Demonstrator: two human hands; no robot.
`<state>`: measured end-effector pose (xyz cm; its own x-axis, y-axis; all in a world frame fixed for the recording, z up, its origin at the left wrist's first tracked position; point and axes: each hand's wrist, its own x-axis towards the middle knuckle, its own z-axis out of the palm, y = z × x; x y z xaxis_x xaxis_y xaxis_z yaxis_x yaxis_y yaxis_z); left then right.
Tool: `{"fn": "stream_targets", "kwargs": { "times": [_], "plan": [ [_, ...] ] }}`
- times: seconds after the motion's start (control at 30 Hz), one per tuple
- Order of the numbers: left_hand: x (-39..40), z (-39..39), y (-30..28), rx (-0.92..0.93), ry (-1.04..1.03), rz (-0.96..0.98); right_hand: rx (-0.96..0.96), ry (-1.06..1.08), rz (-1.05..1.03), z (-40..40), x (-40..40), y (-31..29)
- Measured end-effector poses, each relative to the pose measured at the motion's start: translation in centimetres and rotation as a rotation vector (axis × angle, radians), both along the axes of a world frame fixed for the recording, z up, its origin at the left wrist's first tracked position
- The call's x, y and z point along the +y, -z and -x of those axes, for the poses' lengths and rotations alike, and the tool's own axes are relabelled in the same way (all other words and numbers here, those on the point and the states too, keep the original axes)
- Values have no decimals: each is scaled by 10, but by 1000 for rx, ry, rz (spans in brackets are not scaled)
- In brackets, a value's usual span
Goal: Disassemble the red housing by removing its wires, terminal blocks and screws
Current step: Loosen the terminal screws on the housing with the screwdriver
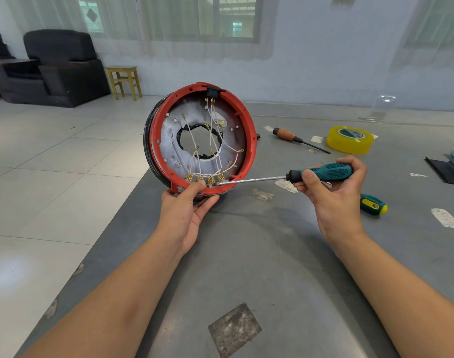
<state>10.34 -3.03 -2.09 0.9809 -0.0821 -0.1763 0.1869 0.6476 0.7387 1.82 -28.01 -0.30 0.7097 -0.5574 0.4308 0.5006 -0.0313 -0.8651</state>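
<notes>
Grey table (246,254) fills the lower view, with tiled floor to its left and a dark armchair (58,65) and yellow stool (124,81) by the far wall. On the table lie a roll of yellow tape (349,139), a wooden-handled screwdriver (295,138) and a stubby green-and-yellow one (373,204).

I see the red housing (200,139) held on edge above the table's left margin, open face toward me. Left hand (187,210) grips its bottom rim, thumb over the lip. White wires (213,140) run down to the brass terminal blocks (205,178) in a row along the bottom.

Right hand (331,187) has its fingers curled round the green screwdriver (324,173). The shaft lies nearly level, long axis right to left, with its tip at the rightmost terminal, just beside the left thumb.

Judgement: the screw lies directly along the shaft line, so the right hand is the working one. A slip would travel toward the left thumb.
</notes>
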Motion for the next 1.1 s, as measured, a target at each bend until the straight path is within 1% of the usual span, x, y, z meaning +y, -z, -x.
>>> {"fn": "stream_targets", "kwargs": {
  "times": [0.13,0.3,0.4,0.53,0.7,1.1],
  "plan": [
    [0,1,1,2,-5,17,63,75,29,5,0,-6],
    [0,1,1,16,-11,8,120,242,325,15,-1,-23],
    [0,2,2,19,-3,2,93,270,396,16,-1,-29],
    [-1,1,2,20,3,4,29,258,361,15,3,-31],
    [0,2,2,21,7,11,-5,233,312,15,6,-31],
    [0,3,2,6,-3,7,30,221,293,14,7,-30]
  ]
}}
